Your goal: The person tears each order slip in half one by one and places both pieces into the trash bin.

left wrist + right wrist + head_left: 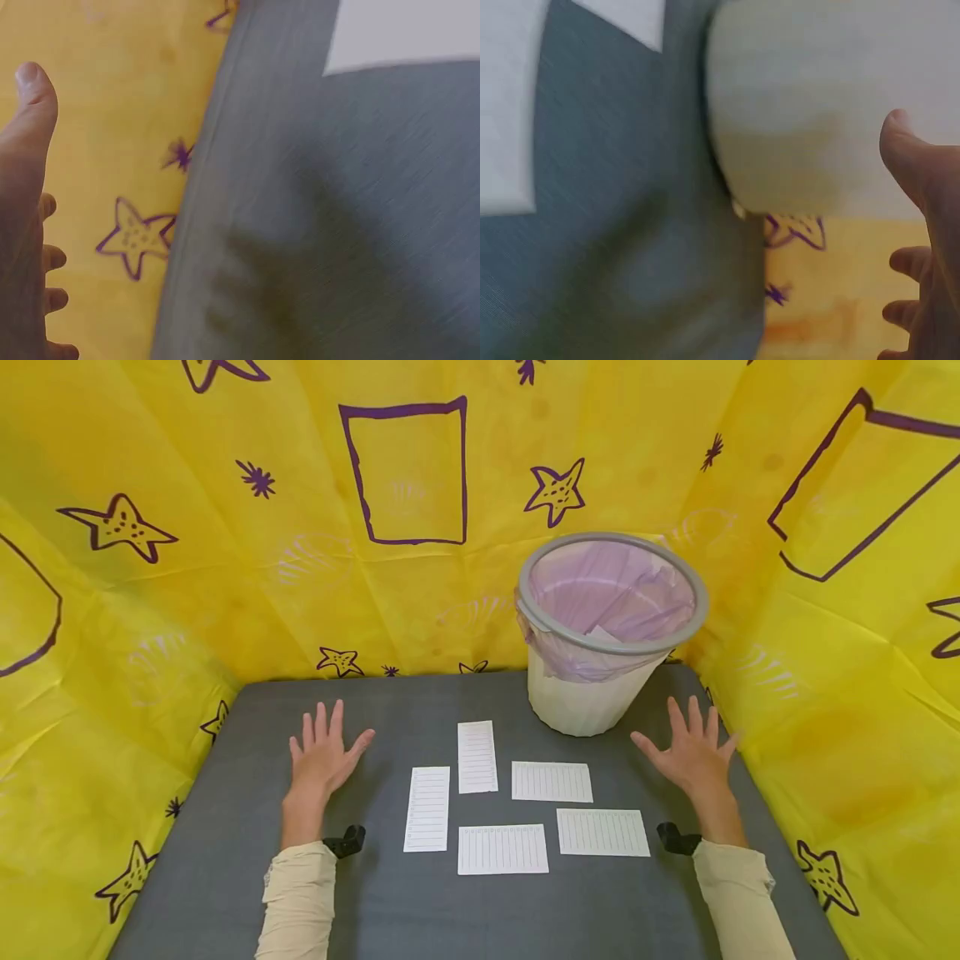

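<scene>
My left hand (322,760) is held over the left part of the grey table with its fingers spread, holding nothing. On the other side my right hand (692,758) is spread the same way, just in front of the bin, also with nothing in it. Between the hands lie several lined white paper slips: an upright slip (427,810) nearest the left hand, another upright slip (477,757) further back, and sideways slips (552,782), (503,850) and a slip (603,832) nearest the right hand. In the right wrist view the bin's side (802,97) fills the area beyond the thumb.
A white waste bin (585,697) with a grey rim and a pinkish liner (607,585) stands at the table's back right; a bit of white paper shows inside. Yellow cloth (300,610) with purple stars encloses the grey table (420,910) at the back and sides.
</scene>
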The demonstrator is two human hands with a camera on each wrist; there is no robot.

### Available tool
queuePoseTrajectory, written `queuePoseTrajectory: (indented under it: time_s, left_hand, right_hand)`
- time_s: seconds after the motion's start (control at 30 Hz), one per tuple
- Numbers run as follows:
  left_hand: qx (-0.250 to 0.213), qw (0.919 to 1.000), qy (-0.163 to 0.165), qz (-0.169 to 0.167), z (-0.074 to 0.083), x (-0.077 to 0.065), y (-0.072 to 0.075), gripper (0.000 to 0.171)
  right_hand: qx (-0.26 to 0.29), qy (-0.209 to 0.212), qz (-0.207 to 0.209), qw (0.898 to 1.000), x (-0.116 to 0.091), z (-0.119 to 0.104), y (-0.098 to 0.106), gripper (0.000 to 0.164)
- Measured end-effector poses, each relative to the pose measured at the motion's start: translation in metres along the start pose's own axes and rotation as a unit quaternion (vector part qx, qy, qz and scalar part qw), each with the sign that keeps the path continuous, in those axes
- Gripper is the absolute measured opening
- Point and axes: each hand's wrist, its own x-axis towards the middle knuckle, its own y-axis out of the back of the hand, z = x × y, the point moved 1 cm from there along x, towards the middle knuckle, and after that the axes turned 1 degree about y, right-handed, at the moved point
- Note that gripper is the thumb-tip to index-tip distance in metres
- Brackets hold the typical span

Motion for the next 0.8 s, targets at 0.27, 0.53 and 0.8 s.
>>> queuePoseTrajectory:
  time_s: [0.27, 0.53, 0.8]
  left_hand:
    - [-0.023, 0.9996, 0.003, -0.017, 0.015, -0.022, -0.029, 0.094]
    - [-0.025, 0.9989, -0.016, 0.035, 0.057, -0.064, -0.056, 0.092]
    - [-0.046, 0.9982, -0.019, 0.033, 0.088, -0.089, -0.085, 0.091]
  right_hand:
    - [0.012, 0.005, 0.027, 1.0, -0.012, -0.015, -0.012, 0.093]
    - [0.024, 0.001, 0.029, 0.999, -0.053, -0.053, -0.038, 0.094]
    - [0.04, 0.023, 0.018, 0.999, -0.071, -0.1, -0.068, 0.092]
